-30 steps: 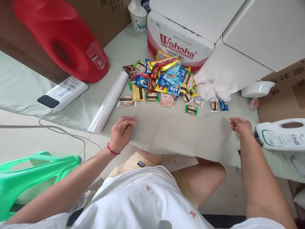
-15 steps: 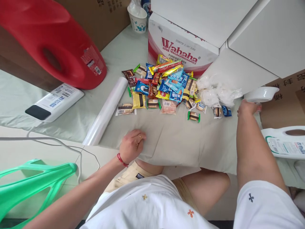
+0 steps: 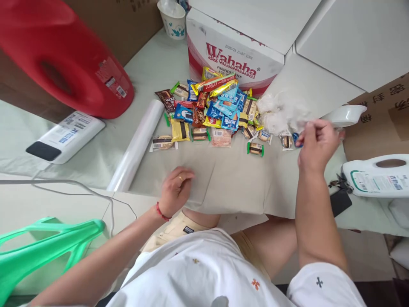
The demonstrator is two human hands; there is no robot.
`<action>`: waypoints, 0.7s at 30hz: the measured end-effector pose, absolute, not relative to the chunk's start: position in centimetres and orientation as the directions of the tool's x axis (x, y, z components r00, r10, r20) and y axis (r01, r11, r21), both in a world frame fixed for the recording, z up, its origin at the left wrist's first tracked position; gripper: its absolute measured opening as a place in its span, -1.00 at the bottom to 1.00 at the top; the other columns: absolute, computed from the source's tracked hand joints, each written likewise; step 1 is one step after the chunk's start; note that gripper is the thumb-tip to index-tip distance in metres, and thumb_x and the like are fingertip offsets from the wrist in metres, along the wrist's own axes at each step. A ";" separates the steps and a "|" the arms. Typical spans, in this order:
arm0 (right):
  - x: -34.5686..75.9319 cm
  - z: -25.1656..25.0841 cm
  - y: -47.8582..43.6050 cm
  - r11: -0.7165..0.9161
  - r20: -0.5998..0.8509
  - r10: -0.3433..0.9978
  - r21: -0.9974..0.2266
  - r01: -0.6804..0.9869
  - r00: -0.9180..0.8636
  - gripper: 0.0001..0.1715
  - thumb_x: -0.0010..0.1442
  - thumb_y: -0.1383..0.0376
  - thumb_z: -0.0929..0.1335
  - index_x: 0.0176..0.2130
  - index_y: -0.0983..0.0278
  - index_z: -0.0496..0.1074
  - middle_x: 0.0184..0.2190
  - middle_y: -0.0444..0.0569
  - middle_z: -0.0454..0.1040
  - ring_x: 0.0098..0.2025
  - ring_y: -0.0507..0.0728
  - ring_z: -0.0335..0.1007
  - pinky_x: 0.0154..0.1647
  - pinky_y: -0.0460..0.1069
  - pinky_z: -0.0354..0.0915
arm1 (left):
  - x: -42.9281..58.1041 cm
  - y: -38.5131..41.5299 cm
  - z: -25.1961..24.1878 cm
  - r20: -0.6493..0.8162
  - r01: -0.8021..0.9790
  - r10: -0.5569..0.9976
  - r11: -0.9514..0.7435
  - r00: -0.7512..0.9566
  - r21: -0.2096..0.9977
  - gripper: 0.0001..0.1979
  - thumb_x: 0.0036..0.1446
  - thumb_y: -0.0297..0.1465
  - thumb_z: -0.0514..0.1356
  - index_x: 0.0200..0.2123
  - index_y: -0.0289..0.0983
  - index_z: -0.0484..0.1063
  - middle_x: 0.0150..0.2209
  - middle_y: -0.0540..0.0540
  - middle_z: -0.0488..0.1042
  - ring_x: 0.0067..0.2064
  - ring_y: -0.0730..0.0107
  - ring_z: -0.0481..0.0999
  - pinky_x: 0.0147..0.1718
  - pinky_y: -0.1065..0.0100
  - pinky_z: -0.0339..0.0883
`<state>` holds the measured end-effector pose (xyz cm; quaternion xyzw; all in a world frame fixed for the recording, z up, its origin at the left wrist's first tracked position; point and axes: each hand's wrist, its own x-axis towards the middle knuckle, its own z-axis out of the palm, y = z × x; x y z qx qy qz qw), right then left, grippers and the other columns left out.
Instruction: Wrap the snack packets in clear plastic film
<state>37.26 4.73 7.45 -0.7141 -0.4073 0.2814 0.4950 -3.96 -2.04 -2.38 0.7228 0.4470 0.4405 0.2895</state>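
Observation:
My left hand [image 3: 177, 190] rests near the front edge of the covered table, its fingers loosely curled with nothing seen in them. Over on the right, my right hand [image 3: 319, 143] is raised with thumb and fingers pinched together. Its fingertips are at the edge of crumpled clear plastic bags [image 3: 281, 113]; what they pinch, if anything, is blurred. Behind that hand is a white bowl [image 3: 343, 115]. A small wrapped biscuit [image 3: 286, 141] and a partly hidden blue packet [image 3: 295, 137] lie just left of it. Mixed wrapped snacks [image 3: 214, 113] are heaped in the middle.
A Wahaha carton [image 3: 233, 59] stands behind the snacks. At left are a clear film roll [image 3: 136, 147], a white device [image 3: 65, 136] and a large red jug [image 3: 96, 64]. A white bottle [image 3: 377, 175], keys [image 3: 341, 183] and a black flat item [image 3: 340, 202] lie at right.
My right hand has moved left and toward me from beside the white bowl to the edge of the plastic bags. My left hand has barely shifted. The view has moved slightly.

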 end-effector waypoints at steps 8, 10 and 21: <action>26.0 4.8 -6.4 -0.267 -0.297 0.913 -0.954 -0.138 0.281 -0.57 0.00 0.05 0.60 -0.31 0.21 0.45 -0.51 -0.21 0.38 -0.58 -0.09 0.16 -0.69 -0.18 0.03 | 3.8 -2.3 1.2 -0.309 -0.175 0.784 0.463 0.538 0.869 -0.34 0.17 0.20 0.20 0.03 -0.23 0.47 -0.13 -0.13 0.48 -0.36 0.45 0.43 -0.56 0.44 0.17; 25.3 4.5 -7.2 -0.277 -0.329 0.904 -0.937 -0.213 0.272 -0.54 -0.07 0.05 0.63 -0.33 0.22 0.46 -0.52 -0.24 0.33 -0.60 -0.11 0.09 -0.70 -0.18 -0.01 | 4.6 -2.5 1.5 -0.291 -0.141 0.671 0.511 0.682 0.848 -0.35 0.08 0.21 0.28 -0.15 -0.29 0.52 -0.33 -0.03 0.42 -0.43 0.51 0.32 -0.56 0.44 0.09; 21.0 2.1 -9.6 -0.184 -0.133 0.949 -0.970 0.160 0.284 -0.52 0.04 0.01 0.57 -0.15 0.18 0.47 -0.26 -0.11 0.52 -0.26 0.06 0.45 -0.24 -0.04 0.41 | 5.7 -4.4 0.8 -0.299 -0.172 0.835 0.415 0.462 0.893 -0.46 -0.21 0.01 0.52 -0.45 -0.30 0.45 -0.53 0.07 0.35 -0.50 0.58 0.20 -0.51 0.43 0.03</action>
